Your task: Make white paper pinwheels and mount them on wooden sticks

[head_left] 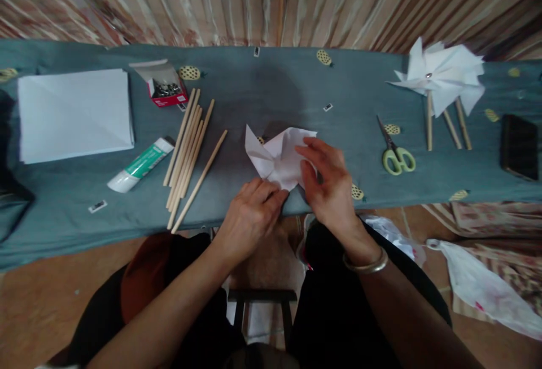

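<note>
A white paper pinwheel (283, 152) with folded, pointed blades lies near the front edge of the cloth-covered table. My left hand (254, 208) has its fingers curled closed on the paper's lower edge, pressing it at the table. Over the paper's right side is my right hand (325, 174), thumb and fingers apart, with fingertips at or just above the sheet; whether they touch it is unclear. Wooden sticks (186, 154) lie in a bundle to the left, one of them (201, 180) set a little apart.
Left are stacked white paper (76, 115), a glue tube (139, 166) and an open red box (167, 89) of small metal pieces. Green-handled scissors (396, 152), finished pinwheels (449, 73) on sticks and a dark phone (519, 146) lie right. A patterned curtain (254, 5) hangs behind the table.
</note>
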`<state>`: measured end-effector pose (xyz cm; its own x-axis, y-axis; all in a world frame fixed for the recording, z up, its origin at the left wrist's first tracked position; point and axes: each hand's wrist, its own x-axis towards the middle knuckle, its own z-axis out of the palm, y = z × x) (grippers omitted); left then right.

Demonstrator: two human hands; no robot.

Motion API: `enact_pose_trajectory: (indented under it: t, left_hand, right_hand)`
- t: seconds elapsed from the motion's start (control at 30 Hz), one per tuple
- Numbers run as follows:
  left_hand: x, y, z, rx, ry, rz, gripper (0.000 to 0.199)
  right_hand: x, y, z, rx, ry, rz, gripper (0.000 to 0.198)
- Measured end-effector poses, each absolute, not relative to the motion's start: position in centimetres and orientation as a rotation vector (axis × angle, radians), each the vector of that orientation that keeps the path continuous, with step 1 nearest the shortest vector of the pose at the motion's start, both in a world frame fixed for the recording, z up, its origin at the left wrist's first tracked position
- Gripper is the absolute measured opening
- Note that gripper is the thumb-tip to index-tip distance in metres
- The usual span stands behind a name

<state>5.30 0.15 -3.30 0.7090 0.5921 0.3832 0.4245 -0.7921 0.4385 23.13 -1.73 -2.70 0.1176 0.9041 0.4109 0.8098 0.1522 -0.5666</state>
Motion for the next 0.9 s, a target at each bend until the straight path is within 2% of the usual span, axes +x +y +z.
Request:
enact_pose_trajectory:
  t: [0.37, 0.9]
  left_hand:
    - [5.2, 0.1, -3.4, 2.64, 0.814, 0.714, 0.025]
    - [2.8, 2.0, -2.7, 2.731, 0.916, 0.748, 0.027]
  right_hand:
    - [25.4, 2.3, -5.0, -1.815, -1.559, 0.189, 0.055]
    - [27.6, 1.2, -3.1, -1.822, -1.434, 0.484, 0.035]
